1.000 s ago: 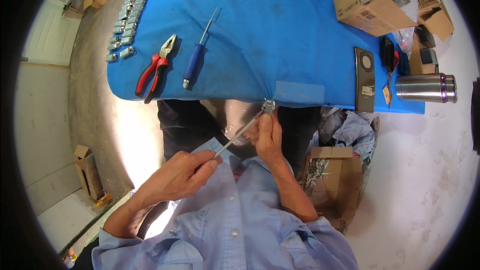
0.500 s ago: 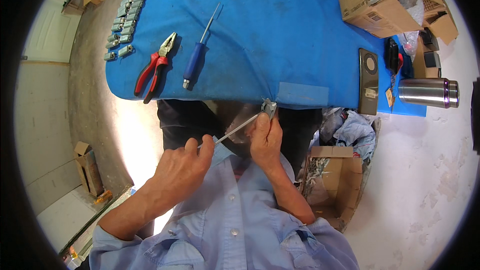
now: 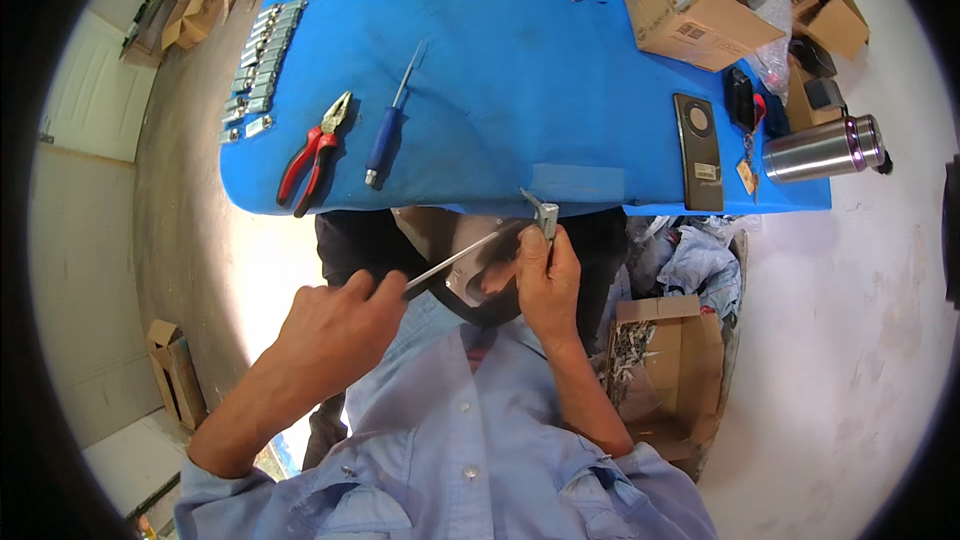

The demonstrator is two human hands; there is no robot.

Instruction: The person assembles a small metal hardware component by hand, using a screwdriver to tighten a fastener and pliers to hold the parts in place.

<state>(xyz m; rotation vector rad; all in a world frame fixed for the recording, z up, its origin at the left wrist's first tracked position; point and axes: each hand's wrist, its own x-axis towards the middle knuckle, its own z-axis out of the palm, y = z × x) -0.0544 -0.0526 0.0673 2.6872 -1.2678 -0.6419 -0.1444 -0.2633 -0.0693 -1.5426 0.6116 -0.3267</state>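
A small metal part (image 3: 545, 215) is pinched in the fingers of the right hand (image 3: 547, 280) just off the near edge of the blue table (image 3: 560, 90), while the left hand (image 3: 335, 325) is closed around the handle of a slim metal file (image 3: 462, 257) whose tip meets the part. Beyond lie red pliers (image 3: 312, 153), a blue screwdriver (image 3: 390, 125) and a row of sockets (image 3: 258, 55) to the left; a steel flask (image 3: 822, 148) stands far right, none obstructing. Against the earlier frames, the left hand has drawn back left along the file's line; the right hand has held its place.
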